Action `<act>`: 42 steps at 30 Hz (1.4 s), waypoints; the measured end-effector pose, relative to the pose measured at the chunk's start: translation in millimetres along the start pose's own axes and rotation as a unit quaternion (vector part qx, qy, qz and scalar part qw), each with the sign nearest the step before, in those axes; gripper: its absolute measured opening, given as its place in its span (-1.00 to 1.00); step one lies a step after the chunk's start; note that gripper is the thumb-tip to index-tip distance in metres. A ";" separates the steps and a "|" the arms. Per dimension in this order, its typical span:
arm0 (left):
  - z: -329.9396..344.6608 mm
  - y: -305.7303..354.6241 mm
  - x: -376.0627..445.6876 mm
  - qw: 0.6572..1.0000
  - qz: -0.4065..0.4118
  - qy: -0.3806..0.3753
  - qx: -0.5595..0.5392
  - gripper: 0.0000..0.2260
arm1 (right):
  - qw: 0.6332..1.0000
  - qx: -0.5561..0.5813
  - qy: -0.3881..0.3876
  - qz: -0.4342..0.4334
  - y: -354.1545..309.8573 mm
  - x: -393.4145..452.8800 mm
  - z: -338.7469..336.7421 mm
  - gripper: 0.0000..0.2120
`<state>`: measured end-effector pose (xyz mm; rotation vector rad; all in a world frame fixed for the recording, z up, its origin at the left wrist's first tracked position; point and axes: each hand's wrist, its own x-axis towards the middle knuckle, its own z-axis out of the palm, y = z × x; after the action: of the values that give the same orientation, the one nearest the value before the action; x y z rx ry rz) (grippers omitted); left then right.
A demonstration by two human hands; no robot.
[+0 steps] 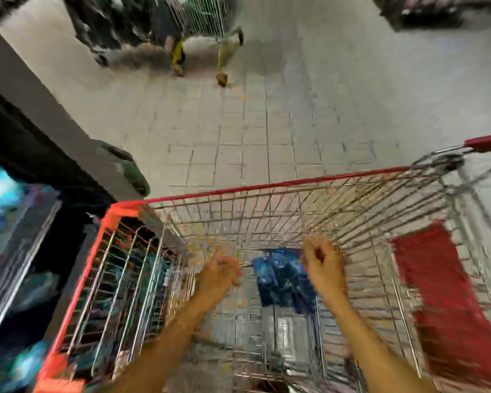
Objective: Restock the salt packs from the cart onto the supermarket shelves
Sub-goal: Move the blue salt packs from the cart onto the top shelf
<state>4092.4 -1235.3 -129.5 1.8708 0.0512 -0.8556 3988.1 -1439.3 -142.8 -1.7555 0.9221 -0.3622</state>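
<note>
The picture is blurred by motion. A wire cart (267,186) with a red rim stands right below me. Blue salt packs (281,279) lie on its bottom. Both my arms reach down into the basket. My left hand (219,275) hangs left of the packs with its fingers loosely curled, and nothing shows in it. My right hand (323,265) is just right of and above the packs, fingers also curled, holding nothing that I can see. Neither hand clearly touches the packs.
Dark shelves (17,222) with blue-white goods stand to the left, close to the cart. A red flap (437,293) hangs on the cart's right side. Farther down the tiled aisle stand another cart (207,21) and a person (131,26).
</note>
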 end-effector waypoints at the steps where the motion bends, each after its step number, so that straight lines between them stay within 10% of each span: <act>1: 14.9 -12.1 14.3 0.999 -0.026 -0.014 0.019 -0.90 | 0.999 -0.020 0.001 0.027 24.0 5.7 -1.0 -0.75; 15: 196.9 -204.5 234.5 0.946 -0.124 -0.104 0.282 -0.66 | 0.935 -0.240 -0.130 0.228 319.2 75.0 72.1 -0.82; 25: 270.1 -255.4 320.8 0.905 -0.086 -0.016 0.417 -0.09 | 0.862 -0.446 -0.112 0.214 392.0 127.3 117.3 -0.14; 32: 260.1 -260.2 336.7 0.977 -0.186 -0.004 0.101 -0.80 | 0.825 -0.535 -0.068 0.169 392.5 120.2 125.3 -0.27; 42: 193.1 -281.7 307.0 0.978 -0.192 -0.050 0.062 -0.76 | 0.902 -0.366 -0.136 0.182 377.9 78.0 140.7 -0.08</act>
<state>4105.5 -1364.4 -570.1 1.9619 0.3120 -1.2409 3974.7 -1451.9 -553.1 -2.1584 1.2424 0.5389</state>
